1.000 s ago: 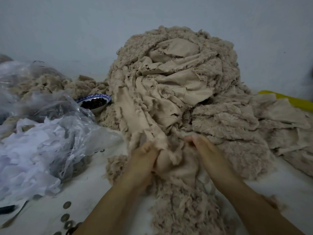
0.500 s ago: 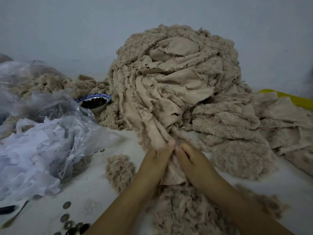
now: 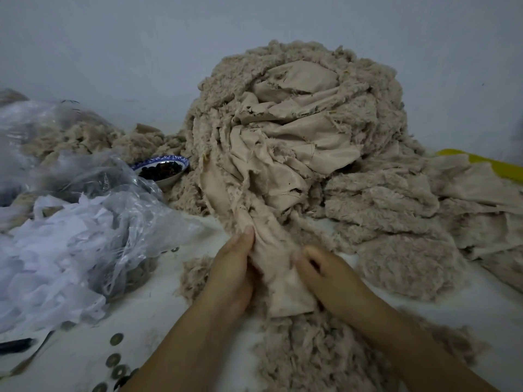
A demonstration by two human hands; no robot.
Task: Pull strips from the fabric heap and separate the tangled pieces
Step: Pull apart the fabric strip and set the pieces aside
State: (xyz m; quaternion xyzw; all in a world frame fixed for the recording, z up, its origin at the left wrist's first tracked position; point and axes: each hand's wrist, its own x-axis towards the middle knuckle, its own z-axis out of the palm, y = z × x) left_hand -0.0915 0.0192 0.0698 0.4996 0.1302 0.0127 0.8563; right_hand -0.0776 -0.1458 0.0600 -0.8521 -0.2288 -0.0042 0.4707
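We are in the pulling step: at the near foot of the fabric heap [image 3: 297, 123] one strip [image 3: 271, 267] of smooth beige backing with fluffy edges runs down out of the tangle towards us, and both our hands are on it. Our left hand [image 3: 232, 275] curls round the strip's left edge, the thumb pressed up along the cloth; our right hand [image 3: 331, 278] grips the right edge a little lower, fingers bent in against the fabric. The strip's upper end is buried among the folded pieces on the front of the heap, so we judge it not yet free. The lower end rests on the loose fluff pile [image 3: 311, 360] in front of the heap, nearest to us. The next move, as we read it, calls for a steady draw away from the heap, with one hand ready to peel off whichever neighbouring piece drags along; a hard tug could bring the stacked folds sliding down. Left of the heap sit a blue-rimmed bowl [image 3: 161, 169] of dark bits, touching the heap's edge, and further left a clear plastic bag [image 3: 85, 222] of white scraps. Right of the heap a yellow edge [image 3: 486, 165] shows behind flatter fabric.
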